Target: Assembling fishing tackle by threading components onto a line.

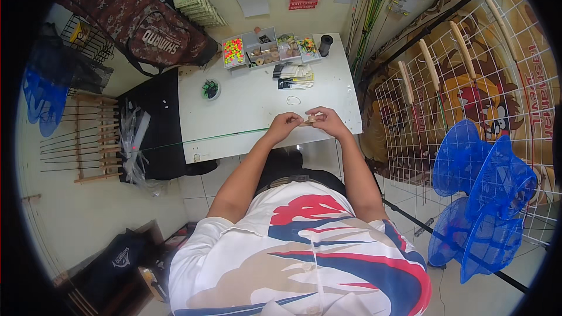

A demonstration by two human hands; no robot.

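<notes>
Over the front edge of the white table [246, 105], my two hands almost meet. My left hand [284, 125] is closed with a fingertip pinch on the end of a thin green fishing rod blank [225, 135], which runs off to the left past the table. A small tan, spool-like piece [310, 121] sits in the fingers of my right hand [329, 122], touching or very near the left fingertips. Its exact shape is partly hidden by the fingers. Just beyond the hands lies a small loop of pale cord [293, 100].
Parts trays [253, 61] with bright beads and tan spools stand at the back, beside a black cylinder [325, 45] and packets [294, 76]. A small white bowl [211, 89] sits left. Blue nets [494, 181] hang on a grid at right; a rod rack [109, 131] stands left.
</notes>
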